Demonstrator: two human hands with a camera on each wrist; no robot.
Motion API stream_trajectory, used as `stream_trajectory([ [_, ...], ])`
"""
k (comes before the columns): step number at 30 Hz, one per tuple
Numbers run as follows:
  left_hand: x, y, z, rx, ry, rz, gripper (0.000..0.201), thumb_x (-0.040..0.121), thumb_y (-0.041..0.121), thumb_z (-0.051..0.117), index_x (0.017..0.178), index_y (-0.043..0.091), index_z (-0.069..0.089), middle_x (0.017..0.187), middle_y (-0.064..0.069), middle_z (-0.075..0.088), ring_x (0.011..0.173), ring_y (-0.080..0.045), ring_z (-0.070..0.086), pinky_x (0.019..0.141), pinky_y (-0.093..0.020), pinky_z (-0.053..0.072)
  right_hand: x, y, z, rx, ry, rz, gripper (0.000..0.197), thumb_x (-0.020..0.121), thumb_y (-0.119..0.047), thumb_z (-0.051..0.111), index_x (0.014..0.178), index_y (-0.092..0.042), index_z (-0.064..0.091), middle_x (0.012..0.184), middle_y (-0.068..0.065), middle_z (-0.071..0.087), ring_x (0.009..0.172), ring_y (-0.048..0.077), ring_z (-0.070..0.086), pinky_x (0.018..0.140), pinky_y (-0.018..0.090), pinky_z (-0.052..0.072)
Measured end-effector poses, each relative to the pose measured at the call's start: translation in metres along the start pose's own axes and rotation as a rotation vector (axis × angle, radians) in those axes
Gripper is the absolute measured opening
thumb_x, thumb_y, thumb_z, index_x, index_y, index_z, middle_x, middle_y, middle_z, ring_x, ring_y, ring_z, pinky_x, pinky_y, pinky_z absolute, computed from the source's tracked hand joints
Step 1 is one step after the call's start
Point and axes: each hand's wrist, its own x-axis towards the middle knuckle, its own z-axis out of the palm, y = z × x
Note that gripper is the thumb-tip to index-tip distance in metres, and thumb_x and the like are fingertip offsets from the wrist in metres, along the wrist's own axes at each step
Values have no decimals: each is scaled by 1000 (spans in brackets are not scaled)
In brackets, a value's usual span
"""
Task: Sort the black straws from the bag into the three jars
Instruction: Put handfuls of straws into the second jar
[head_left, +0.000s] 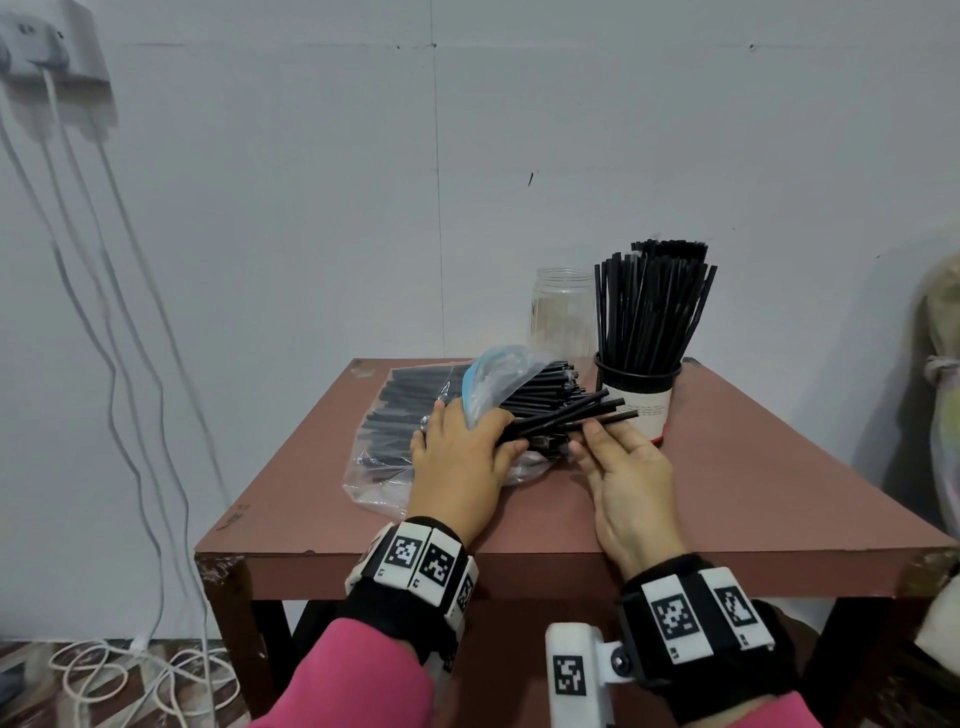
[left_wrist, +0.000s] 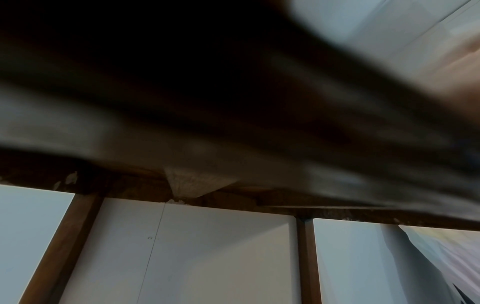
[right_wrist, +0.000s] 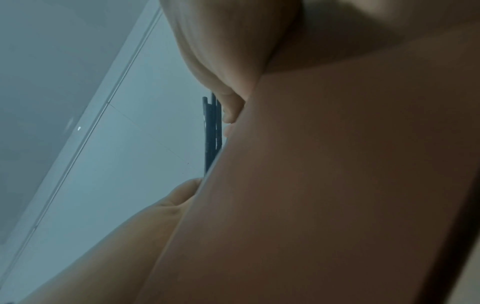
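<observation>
On the surface (head_left: 753, 493), close in front: bag (head_left: 379, 475) pinned under the flat left hand (head_left: 460, 462), straws (head_left: 561, 418) pointing right toward the full jar (head_left: 641, 410), a few tips pinched by the nearer right hand (head_left: 628, 473).

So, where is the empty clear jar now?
In the head view, the empty clear jar stands at the table's far edge, just left of the straw-filled jar.

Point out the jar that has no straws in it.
The clear jar at the back left: see-through, with nothing inside. The labelled jar beside it is packed with upright black straws.
</observation>
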Motion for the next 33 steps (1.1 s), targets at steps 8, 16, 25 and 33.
stream_trajectory([
  [8,0,-1,0,-4,-23,25,30,92,49,51,119,37,55,132,-7,41,136,-34,26,108,-58,26,-2,1,6,-141,-176,102,7,86,-2,64,92,-1,66,73,3,70,65,8,64,62,15,54],
  [16,0,-1,2,8,-31,19,32,91,52,51,119,37,52,132,-4,41,139,-31,22,110,-56,23,-3,5,8,-102,-25,-80,7,93,-9,59,91,-5,65,65,-4,67,56,3,57,57,14,51],
  [25,0,-2,3,64,-35,39,29,93,51,48,118,37,51,133,-6,39,137,-34,24,108,-59,26,-3,6,15,-222,-134,13,21,95,-20,57,94,0,66,66,3,62,48,4,55,46,17,44],
  [33,-1,-1,1,18,-37,19,29,91,49,52,118,36,52,131,-4,40,138,-32,24,109,-56,25,1,-9,14,-283,32,-155,20,99,-16,52,80,-15,59,64,-5,61,45,2,50,45,18,41],
])
